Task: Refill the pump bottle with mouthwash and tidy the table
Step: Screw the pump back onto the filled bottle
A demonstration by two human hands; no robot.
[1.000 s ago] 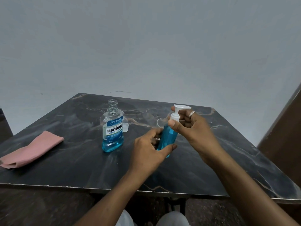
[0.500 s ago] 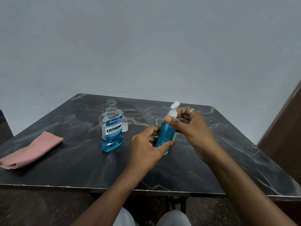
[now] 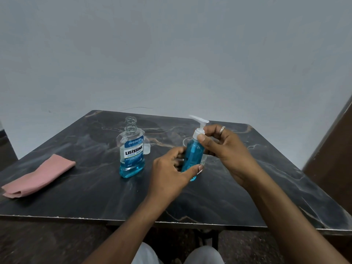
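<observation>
The pump bottle (image 3: 192, 157), clear and full of blue mouthwash, is held tilted above the dark marble table (image 3: 91, 187). My left hand (image 3: 171, 174) grips its lower body. My right hand (image 3: 224, 149) pinches the white pump collar (image 3: 198, 132); the nozzle points left and away. To the left the Listerine bottle (image 3: 131, 151) stands upright with no cap on, holding blue liquid only near its bottom. Its clear cap (image 3: 147, 149) lies just behind it on the right.
A folded pink cloth (image 3: 38, 176) lies near the table's left edge. A clear glass (image 3: 185, 142) stands behind the pump bottle, mostly hidden by my hands. A brown panel (image 3: 331, 159) rises at the right. A grey wall lies behind the table.
The pump head has turned in my right fingers: its nozzle pointed right, then away, and now points left. Both hands and the bottle stayed in about the same place.
</observation>
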